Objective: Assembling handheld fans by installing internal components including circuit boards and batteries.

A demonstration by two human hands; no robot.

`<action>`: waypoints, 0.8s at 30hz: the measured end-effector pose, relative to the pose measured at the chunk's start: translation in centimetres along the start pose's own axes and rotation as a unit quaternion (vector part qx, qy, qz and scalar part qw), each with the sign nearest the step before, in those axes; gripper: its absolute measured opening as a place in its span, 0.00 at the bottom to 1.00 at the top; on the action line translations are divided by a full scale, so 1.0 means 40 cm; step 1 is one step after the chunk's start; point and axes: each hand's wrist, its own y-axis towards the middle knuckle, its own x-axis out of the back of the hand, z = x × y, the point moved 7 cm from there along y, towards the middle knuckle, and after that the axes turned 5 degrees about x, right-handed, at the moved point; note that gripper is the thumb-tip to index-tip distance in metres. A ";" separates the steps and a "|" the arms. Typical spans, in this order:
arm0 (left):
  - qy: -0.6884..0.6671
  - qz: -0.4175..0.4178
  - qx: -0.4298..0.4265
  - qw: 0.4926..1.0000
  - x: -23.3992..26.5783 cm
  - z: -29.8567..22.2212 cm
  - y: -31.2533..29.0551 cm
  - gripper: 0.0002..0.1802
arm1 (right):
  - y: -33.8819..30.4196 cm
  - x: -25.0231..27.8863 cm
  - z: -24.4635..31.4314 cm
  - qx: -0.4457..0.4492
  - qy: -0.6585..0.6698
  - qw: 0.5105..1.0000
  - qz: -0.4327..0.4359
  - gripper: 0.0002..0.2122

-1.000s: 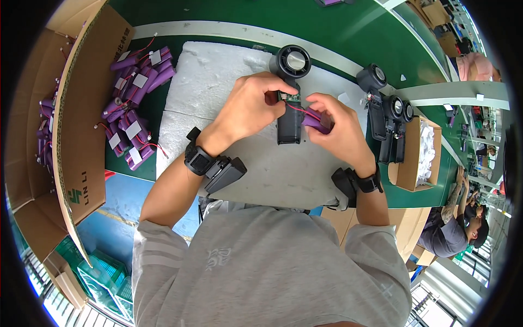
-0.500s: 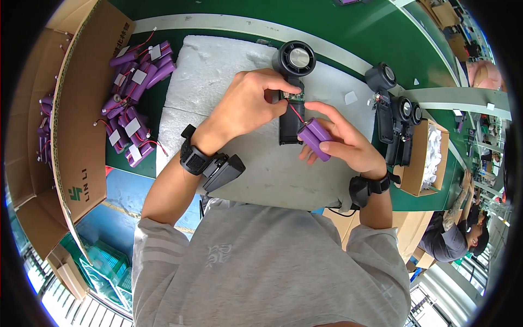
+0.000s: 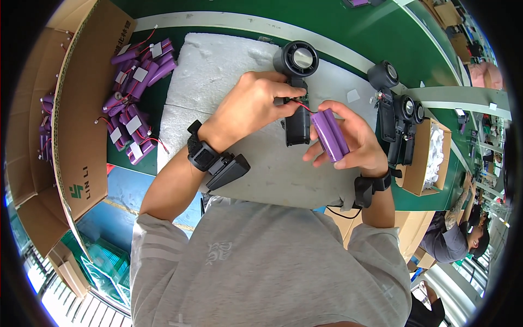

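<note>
A black handheld fan [image 3: 297, 128] with a round head lies on the white foam block, its handle opened up. My left hand [image 3: 264, 101] is closed over the handle's upper part, covering most of the circuit board. Its fingertips pinch the end of a red wire [image 3: 303, 106]; any plug there is hidden. That wire runs to a purple battery pack [image 3: 330, 136] of joined cells. My right hand [image 3: 362, 139] holds the pack between thumb and fingers, just right of the handle and above the foam.
Purple battery packs with wires [image 3: 131, 98] are heaped at the left beside a tall cardboard box [image 3: 81, 125]. Several black fan bodies [image 3: 388, 117] lie at the right, by a small carton of white pieces [image 3: 434, 158]. A co-worker [image 3: 455, 234] sits far right.
My right hand has moved slightly right and turned the battery pack more upright, drawing the red wire further sideways. My left fingers stay at the board, now covering more of it.
</note>
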 end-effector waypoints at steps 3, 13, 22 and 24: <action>0.000 0.010 0.007 1.000 0.000 0.001 0.000 0.14 | 0.010 0.010 0.005 0.039 -0.044 0.998 -0.016 0.43; -0.011 0.017 -0.012 1.000 0.001 -0.004 -0.004 0.12 | 0.016 0.037 0.007 0.109 -0.179 0.977 -0.046 0.38; -0.017 0.029 -0.028 0.999 0.001 -0.007 -0.004 0.11 | 0.031 -0.001 0.004 0.163 -0.425 0.888 -0.074 0.34; -0.010 0.023 -0.045 0.999 0.001 -0.011 -0.005 0.11 | 0.030 -0.016 0.018 0.188 -0.474 0.856 -0.091 0.33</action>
